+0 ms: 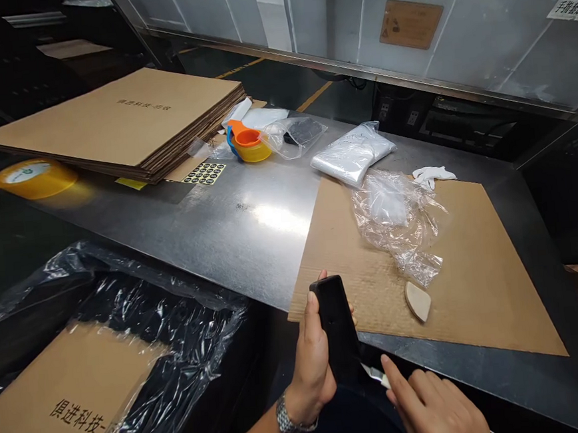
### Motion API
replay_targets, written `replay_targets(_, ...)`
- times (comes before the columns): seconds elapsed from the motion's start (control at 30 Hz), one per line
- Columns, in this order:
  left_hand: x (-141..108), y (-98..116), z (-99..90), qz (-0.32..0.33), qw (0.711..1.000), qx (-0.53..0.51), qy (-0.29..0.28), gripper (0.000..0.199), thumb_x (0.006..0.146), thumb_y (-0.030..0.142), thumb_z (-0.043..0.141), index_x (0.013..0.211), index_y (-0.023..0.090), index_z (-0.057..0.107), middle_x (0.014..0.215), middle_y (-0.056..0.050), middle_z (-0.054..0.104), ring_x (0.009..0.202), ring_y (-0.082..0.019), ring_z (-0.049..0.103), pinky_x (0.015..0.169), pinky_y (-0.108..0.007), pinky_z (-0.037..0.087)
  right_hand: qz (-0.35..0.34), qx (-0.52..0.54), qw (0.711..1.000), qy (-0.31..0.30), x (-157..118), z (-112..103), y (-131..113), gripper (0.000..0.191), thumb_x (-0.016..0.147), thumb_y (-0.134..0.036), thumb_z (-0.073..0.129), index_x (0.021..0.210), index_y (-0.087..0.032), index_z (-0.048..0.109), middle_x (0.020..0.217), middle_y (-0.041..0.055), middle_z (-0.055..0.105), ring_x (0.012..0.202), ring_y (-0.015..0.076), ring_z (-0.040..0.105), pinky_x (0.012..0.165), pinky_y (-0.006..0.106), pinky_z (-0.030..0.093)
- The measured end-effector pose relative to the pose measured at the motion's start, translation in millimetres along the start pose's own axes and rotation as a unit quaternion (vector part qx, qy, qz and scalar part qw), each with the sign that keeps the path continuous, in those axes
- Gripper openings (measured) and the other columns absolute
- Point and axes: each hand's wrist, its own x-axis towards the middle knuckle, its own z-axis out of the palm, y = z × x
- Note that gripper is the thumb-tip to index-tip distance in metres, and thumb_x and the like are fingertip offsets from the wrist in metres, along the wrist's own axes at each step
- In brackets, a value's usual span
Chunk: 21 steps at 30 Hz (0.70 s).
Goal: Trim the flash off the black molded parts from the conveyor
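Observation:
My left hand (313, 358) is wrapped round a long black part (338, 326), held upright in front of the table's near edge. A metal watch sits on that wrist. At the lower right, my right hand (428, 402) grips a small knife (375, 374) with a light handle, its index finger stretched along it. The blade lies at the lower right edge of the black part. On the cardboard sheet (467, 262) beyond, a beige rounded pad (418, 302) lies beside crumpled clear plastic (393, 211).
A cardboard stack (111, 120), yellow tape roll (34, 178), orange and yellow tape rings (251, 146), sticker sheet (204, 174), wrapped white packet (353, 153) and white glove (433, 176) lie on the metal table (210, 226). A plastic-lined bin (176, 305) stands lower left.

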Motion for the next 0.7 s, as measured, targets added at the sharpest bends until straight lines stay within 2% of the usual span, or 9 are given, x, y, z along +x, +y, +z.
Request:
replay_targets(0.13, 1.0, 1.6, 1.5, -0.023, 0.999, 0.022, -0.008, 0.058, 0.082, 0.055, 0.049, 0.133, 0.028, 0.042, 0.069, -0.002, 0.061, 0.05, -0.012, 0.054, 0.047, -0.022, 0.046, 0.011, 0.057, 0.998, 0.008, 5.0, -3.4, 4.6, 0.032, 0.097, -0.021, 0.035, 0.095, -0.012, 0.065, 0.05, -0.004, 0.05, 0.04, 0.0065, 0.044, 0.048, 0.025, 0.028)
replay_targets(0.23, 1.2, 1.4, 1.4, -0.038, 0.999, 0.029, -0.015, 0.062, 0.081, 0.056, 0.048, 0.135, 0.026, 0.04, 0.069, -0.003, 0.061, 0.05, -0.012, 0.054, 0.048, -0.022, 0.045, 0.015, 0.085, 0.996, -0.006, 8.9, -4.4, 4.4, 0.038, 0.098, -0.021, 0.029, 0.085, -0.013, 0.064, 0.048, -0.0044, 0.05, 0.037, 0.0058, 0.044, 0.043, 0.024, 0.026)
replay_targets(0.43, 0.8, 0.4, -0.3, -0.038, 0.998, 0.036, -0.028, 0.065, 0.079, 0.056, 0.052, 0.133, 0.022, 0.044, 0.068, -0.003, 0.061, 0.052, -0.012, 0.055, 0.051, -0.024, 0.046, -0.003, 0.085, 0.995, -0.048, 9.9, -1.6, 4.3, 0.043, 0.099, -0.023, 0.023, 0.081, -0.016, 0.061, 0.045, -0.0056, 0.05, 0.033, 0.0058, 0.045, 0.039, 0.024, 0.025)
replay_targets(0.7, 2.2, 1.0, -1.6, -0.031, 0.998, 0.053, -0.032, 0.061, 0.079, 0.054, 0.054, 0.131, 0.023, 0.047, 0.071, -0.003, 0.064, 0.053, -0.013, 0.056, 0.052, -0.024, 0.047, -0.023, 0.022, 0.999, -0.016, 8.4, 1.3, 2.5, 0.043, 0.098, -0.017, 0.024, 0.081, -0.014, 0.064, 0.044, -0.0044, 0.049, 0.032, 0.0066, 0.044, 0.041, 0.025, 0.024)
